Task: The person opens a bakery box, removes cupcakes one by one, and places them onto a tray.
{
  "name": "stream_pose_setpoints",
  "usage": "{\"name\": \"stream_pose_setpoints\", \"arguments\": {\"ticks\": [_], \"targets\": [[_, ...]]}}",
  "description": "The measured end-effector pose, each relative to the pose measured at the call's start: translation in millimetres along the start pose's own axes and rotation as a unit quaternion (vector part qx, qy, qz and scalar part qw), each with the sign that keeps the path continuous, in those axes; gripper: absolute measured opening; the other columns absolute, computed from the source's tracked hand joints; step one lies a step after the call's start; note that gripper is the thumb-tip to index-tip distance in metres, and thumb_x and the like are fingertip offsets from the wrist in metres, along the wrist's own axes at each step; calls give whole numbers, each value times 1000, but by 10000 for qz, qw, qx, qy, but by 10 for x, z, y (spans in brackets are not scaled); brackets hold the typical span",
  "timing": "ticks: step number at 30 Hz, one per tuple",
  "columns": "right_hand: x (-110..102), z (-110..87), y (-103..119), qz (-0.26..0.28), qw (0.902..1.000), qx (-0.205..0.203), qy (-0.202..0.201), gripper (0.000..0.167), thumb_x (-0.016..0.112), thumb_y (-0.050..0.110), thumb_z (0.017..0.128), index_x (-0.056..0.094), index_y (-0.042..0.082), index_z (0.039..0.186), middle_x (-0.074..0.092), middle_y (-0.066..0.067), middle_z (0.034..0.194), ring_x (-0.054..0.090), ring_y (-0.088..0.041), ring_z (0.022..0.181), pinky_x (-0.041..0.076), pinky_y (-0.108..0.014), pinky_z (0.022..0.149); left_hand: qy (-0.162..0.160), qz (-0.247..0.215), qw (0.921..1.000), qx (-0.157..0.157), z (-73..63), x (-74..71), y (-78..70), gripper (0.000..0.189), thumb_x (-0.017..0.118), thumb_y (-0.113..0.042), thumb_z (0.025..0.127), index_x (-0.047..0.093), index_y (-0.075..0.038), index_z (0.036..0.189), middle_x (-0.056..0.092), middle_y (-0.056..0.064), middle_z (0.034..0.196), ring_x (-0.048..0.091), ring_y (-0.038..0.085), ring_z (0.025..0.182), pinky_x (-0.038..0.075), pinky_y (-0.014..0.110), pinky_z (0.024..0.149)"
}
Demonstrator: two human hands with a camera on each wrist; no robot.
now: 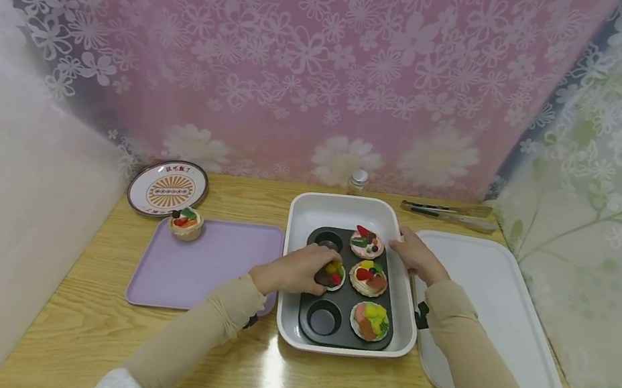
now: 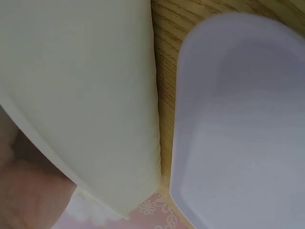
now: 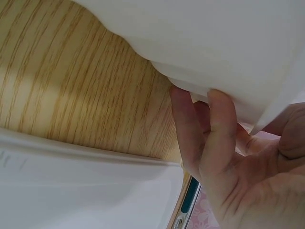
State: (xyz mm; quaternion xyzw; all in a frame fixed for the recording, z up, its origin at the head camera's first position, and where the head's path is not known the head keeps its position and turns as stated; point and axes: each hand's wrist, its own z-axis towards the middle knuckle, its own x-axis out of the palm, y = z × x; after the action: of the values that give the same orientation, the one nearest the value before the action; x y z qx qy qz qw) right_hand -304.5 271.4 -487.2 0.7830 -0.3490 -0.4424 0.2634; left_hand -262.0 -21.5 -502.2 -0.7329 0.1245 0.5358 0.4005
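A white rectangular tub [image 1: 284, 325] holds a dark muffin pan [image 1: 339, 339]. My left hand [image 1: 299, 268] reaches over the tub's left wall and grips a fruit tart [image 1: 337, 277] at the pan's middle left cup, its fingers partly covering it. Three more tarts fill the right column: a strawberry-topped tart [image 1: 367, 243], a cream-and-fruit tart [image 1: 368, 278] and a yellow-and-pink fruit tart [image 1: 369, 321]. The right hand [image 1: 418, 255] holds the tub's right rim near the back; in the right wrist view its fingertips [image 3: 221, 102] press the outer wall, thumb over the rim.
Left of the tub lies a lilac tray [image 1: 208, 266] with a fruit tart [image 1: 185, 224] at its back corner. A patterned plate [image 1: 168, 188] sits behind it. To the right is a white tray [image 1: 488, 310]. Tongs [image 1: 454, 215] and a small lidded jar [image 1: 358, 182] stand along the back.
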Motion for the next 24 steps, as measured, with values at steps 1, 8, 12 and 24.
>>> {"name": "stream_pose_setpoints", "arguments": {"ticks": [1,8,12,24], "targets": [[-3,-1,2,-10,10000,5,-1,59,38,27,114,18,8,166,33,-28,163,51,-42,124,50,-42,75,-37,4,10000,4,2,7,0,64,83,-26,91,53,-16,147,62,4,139,57,19,127,50,35,111],[-14,-20,33,15,10000,6,-3,62,39,28,114,15,10,168,30,-29,166,49,-47,133,54,-50,83,-295,170,9994,76,26,35,24,62,86,-27,87,55,-17,140,66,1,130,61,17,116,52,33,106],[-17,-36,44,5,10000,7,22,62,38,27,114,13,11,168,30,-29,167,47,-49,139,56,-56,90,-308,200,9993,56,28,26,14,62,86,-28,87,55,-17,139,67,0,128,61,17,114,51,35,106],[0,14,-2,-7,10000,-71,38,60,37,27,115,14,9,167,29,-28,166,49,-45,132,52,-43,77,-271,-1000,9946,53,8,-22,-16,63,81,-18,90,48,-14,143,55,5,137,58,14,115,53,31,101]]}}
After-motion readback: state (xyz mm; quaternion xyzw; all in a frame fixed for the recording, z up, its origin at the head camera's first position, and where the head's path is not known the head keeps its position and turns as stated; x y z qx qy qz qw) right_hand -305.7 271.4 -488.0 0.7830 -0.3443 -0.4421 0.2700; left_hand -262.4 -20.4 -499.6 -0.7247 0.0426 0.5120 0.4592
